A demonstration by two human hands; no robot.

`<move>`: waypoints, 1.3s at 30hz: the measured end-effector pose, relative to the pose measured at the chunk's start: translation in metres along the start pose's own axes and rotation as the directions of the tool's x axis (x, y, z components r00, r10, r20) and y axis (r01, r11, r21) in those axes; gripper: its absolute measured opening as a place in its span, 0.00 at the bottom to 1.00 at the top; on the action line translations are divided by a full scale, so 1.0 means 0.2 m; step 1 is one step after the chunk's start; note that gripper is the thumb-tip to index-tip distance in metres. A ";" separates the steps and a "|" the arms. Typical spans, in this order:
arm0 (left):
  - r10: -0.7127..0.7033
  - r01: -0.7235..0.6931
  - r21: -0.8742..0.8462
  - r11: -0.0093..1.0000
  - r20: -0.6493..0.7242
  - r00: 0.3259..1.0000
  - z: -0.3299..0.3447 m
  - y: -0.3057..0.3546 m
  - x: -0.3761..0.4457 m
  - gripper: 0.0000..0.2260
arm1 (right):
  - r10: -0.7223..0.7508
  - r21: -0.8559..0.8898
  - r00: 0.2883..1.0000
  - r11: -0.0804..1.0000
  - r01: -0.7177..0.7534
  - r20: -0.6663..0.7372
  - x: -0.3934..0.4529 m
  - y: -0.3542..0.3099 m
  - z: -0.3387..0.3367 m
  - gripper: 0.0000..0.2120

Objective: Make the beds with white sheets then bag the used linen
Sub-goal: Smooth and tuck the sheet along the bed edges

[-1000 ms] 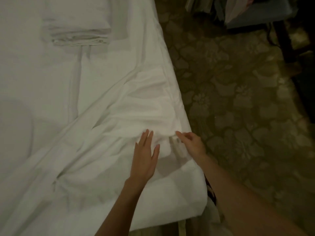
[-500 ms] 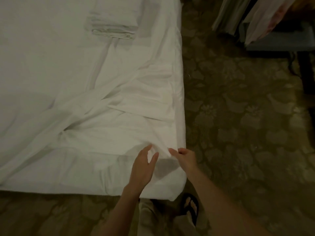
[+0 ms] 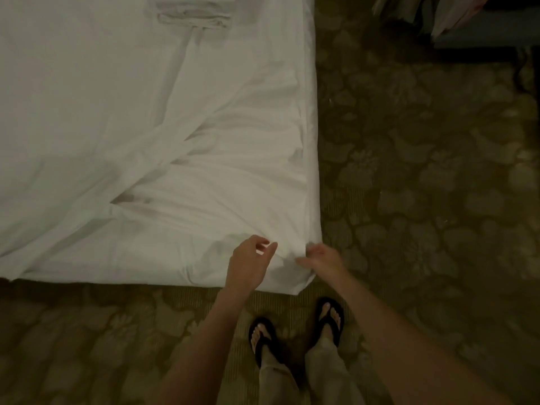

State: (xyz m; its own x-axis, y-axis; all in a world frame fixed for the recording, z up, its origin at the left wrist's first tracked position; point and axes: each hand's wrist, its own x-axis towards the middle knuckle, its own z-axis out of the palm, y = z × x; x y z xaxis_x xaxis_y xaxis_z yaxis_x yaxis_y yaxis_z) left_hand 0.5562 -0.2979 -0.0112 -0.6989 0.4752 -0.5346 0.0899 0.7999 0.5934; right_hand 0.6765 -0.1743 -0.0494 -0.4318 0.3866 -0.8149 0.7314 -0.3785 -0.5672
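Note:
A white sheet (image 3: 181, 147) lies rumpled over the bed, with long folds running towards the near right corner. My left hand (image 3: 251, 260) hovers just above that corner, its fingers loosely curved and apart, with nothing in them. Beside it, my right hand (image 3: 321, 257) is at the corner's edge, and its curled fingers pinch a small fold of the sheet. The sheet's corner (image 3: 301, 283) hangs down over the mattress in front of my feet. A folded stack of white linen (image 3: 191, 16) sits on the bed at the far end.
Patterned carpet (image 3: 423, 185) covers the floor to the right of and in front of the bed. A dark piece of furniture (image 3: 482, 39) with cloths hanging over it stands at the top right. My feet in black flip-flops (image 3: 295, 331) stand at the bed's corner.
I have stepped back along the bed's corner, so more floor and my feet show. My left hand has lifted off the sheet and curled loosely. My right hand stays at the fold.

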 end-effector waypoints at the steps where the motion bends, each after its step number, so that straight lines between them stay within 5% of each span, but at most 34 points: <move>1: 0.008 -0.008 0.009 1.000 0.007 1.000 0.01 0.00 0.00 0.13 | -0.010 0.014 1.000 1.000 0.010 0.014 0.01 -0.04 0.00 0.13; 7: 0.081 -0.081 0.000 0.997 0.015 0.997 0.05 0.01 0.01 0.11 | -0.062 0.137 0.985 0.987 0.085 -0.159 0.08 -0.13 0.04 0.16; 17: 0.118 -0.125 0.147 0.981 0.059 0.991 0.02 0.04 0.03 0.13 | 0.091 0.138 0.994 0.987 -0.081 -0.063 -0.02 0.16 0.02 0.18; 21: 0.146 -0.158 0.191 0.969 0.075 0.986 0.03 0.10 0.10 0.13 | 0.122 0.162 0.992 0.980 -0.114 -0.043 0.05 0.05 -0.01 0.16; 26: 0.164 -0.173 0.232 0.957 0.059 0.985 0.00 0.21 0.22 0.12 | -0.053 0.157 0.984 0.984 0.080 -0.168 0.16 -0.17 -0.03 0.18; 39: 0.215 -0.200 0.285 0.937 -0.023 0.976 -0.29 0.52 0.73 0.11 | -0.026 0.173 0.966 0.982 0.073 -0.259 0.45 -0.66 -0.13 0.17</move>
State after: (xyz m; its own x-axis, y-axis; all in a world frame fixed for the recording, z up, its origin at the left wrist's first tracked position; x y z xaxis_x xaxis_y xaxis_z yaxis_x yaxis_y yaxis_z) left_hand 0.4227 -0.1666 0.0086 -0.6795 0.6275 -0.3802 0.4263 0.7594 0.4915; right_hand 0.5540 -0.0683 -0.0445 -0.2996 0.6009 -0.7410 0.5954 -0.4891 -0.6374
